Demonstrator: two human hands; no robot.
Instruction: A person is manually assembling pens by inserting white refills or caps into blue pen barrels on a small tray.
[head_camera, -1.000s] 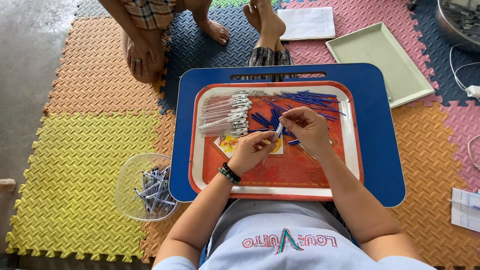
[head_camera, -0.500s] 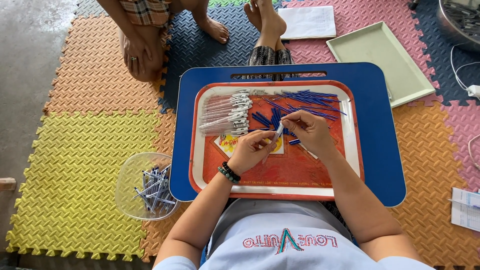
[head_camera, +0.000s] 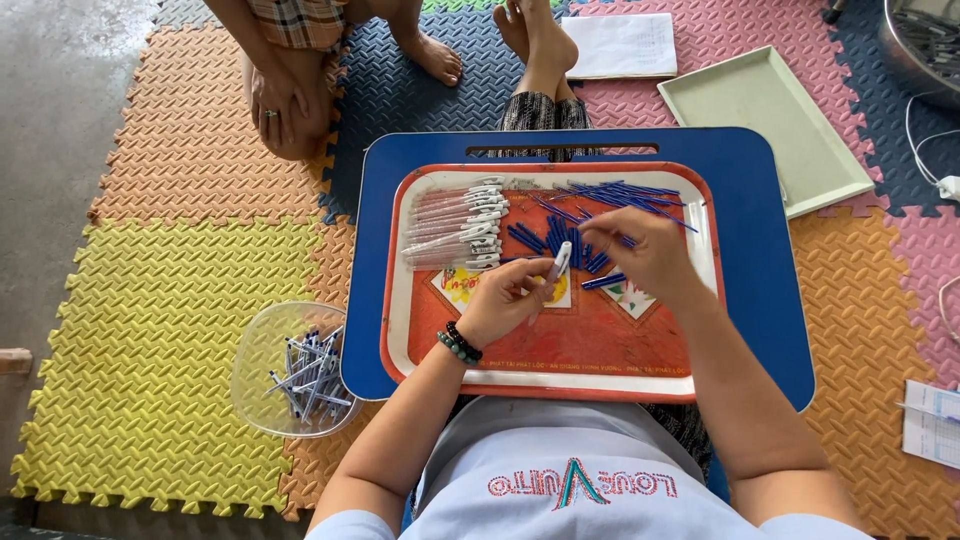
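Note:
My left hand (head_camera: 510, 298) holds a clear pen barrel with a white clip (head_camera: 556, 262) over the red tray (head_camera: 560, 350). My right hand (head_camera: 645, 250) is just to its right, fingers pinched on a thin blue refill whose tip meets the barrel. A stack of clear pen barrels (head_camera: 455, 225) lies at the tray's upper left. Loose blue refills (head_camera: 615, 197) are spread along the tray's top, with short blue caps (head_camera: 545, 240) near my fingers. The tray rests on a blue lap table (head_camera: 760, 300).
A clear plastic bowl (head_camera: 290, 370) with several finished pens sits on the foam mats to the left. Another person's legs and hand (head_camera: 280, 100) are at the top left. A pale green tray (head_camera: 770, 125), a notebook (head_camera: 620, 45) and a metal basin (head_camera: 925, 45) lie beyond.
Both hands stay together at the tray's middle; the barrel and refill shifted only slightly between my fingers.

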